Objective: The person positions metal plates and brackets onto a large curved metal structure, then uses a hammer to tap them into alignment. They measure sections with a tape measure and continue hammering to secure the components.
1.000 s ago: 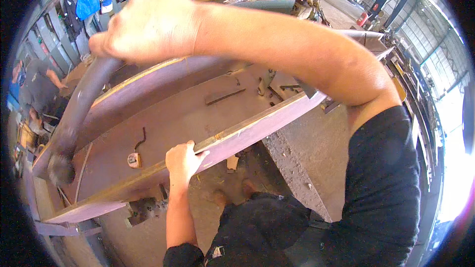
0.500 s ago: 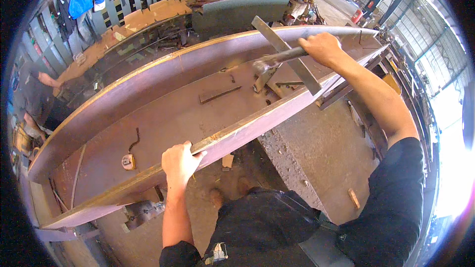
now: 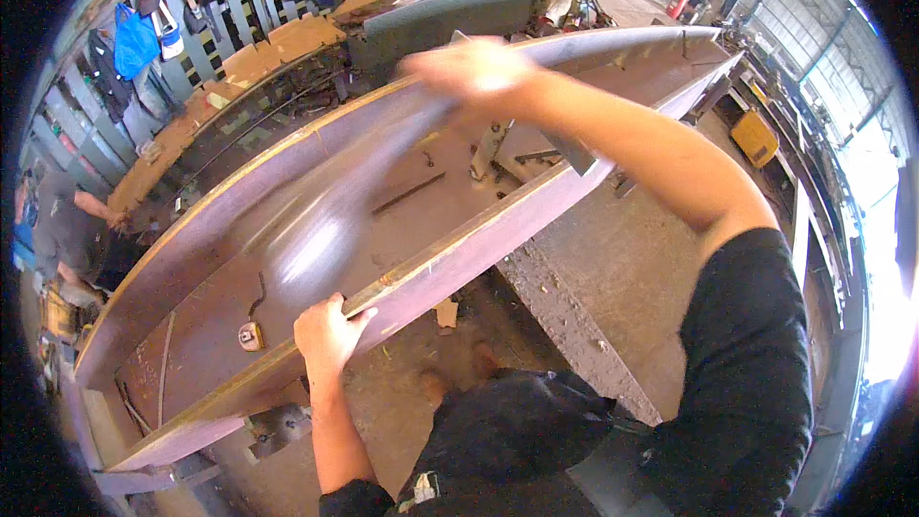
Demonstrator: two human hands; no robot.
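A long curved steel beam (image 3: 498, 254) with raised side walls lies across in front of me. My left hand (image 3: 326, 333) grips the top edge of its near wall, fingers over the rim. Above the beam, my right hand (image 3: 474, 70) is closed round the handle of a hammer (image 3: 311, 254), which is smeared by motion; its bright head streaks over the beam's floor, close to my left hand. A tape measure (image 3: 251, 336) sits inside the beam to the left. Farther right lie a thin metal strip (image 3: 410, 193) and a short steel piece (image 3: 486, 151). My right forearm hides most of a flat bar (image 3: 580, 155).
A person (image 3: 72, 220) works beyond the beam at far left. Below the near wall, a rough steel plate (image 3: 574, 325) runs toward me. A yellow box (image 3: 754, 140) stands at right. Cardboard (image 3: 278, 50) and a blue bag (image 3: 135, 41) are at the back fence.
My right hand has swung left with the hammer, its head moving from over the flat bar down toward my left hand. My left hand keeps its grip on the beam. The view has shifted slightly.
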